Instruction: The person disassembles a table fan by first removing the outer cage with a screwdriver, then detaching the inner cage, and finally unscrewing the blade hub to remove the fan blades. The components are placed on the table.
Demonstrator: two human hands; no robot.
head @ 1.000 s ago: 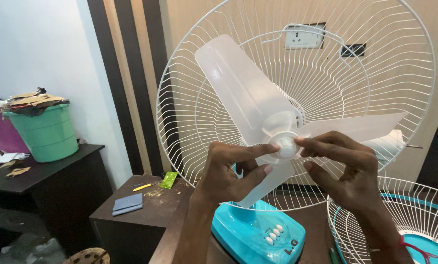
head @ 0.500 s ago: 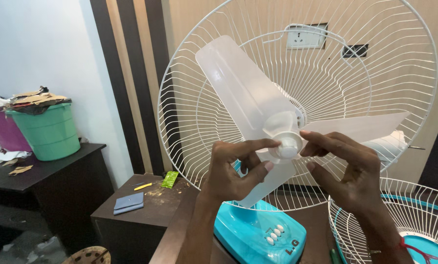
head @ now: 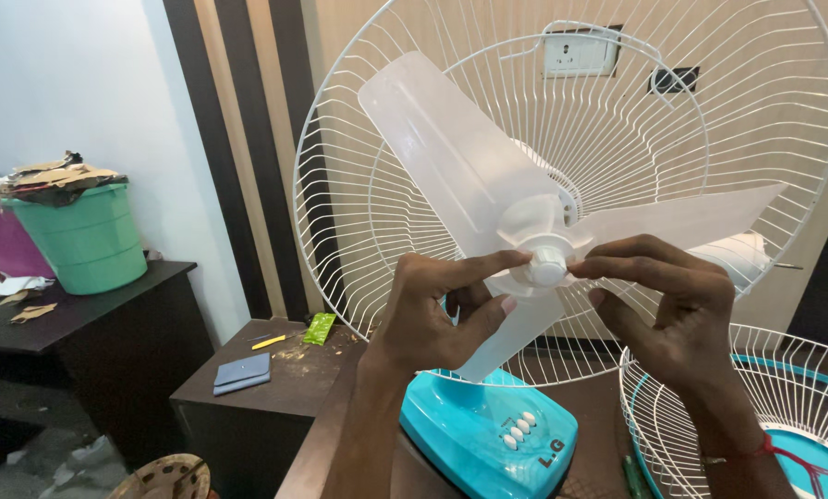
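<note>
You're at the cap step. Your left hand (head: 432, 319) pinches the white cap (head: 549, 265) at the hub of the blade (head: 488, 194) from its left, inside the rear guard (head: 414, 120). Your right hand (head: 673, 310) pinches the cap from its right. It seems you're turning it; next comes a firm, even twist, blade held steady. The teal base (head: 488, 439) sits below the cap.

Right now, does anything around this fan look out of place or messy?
The fan has no front guard; a loose wire guard lies at lower right. Both hands, left hand and right hand, pinch the hub cap. Crumbs litter the side table.
</note>
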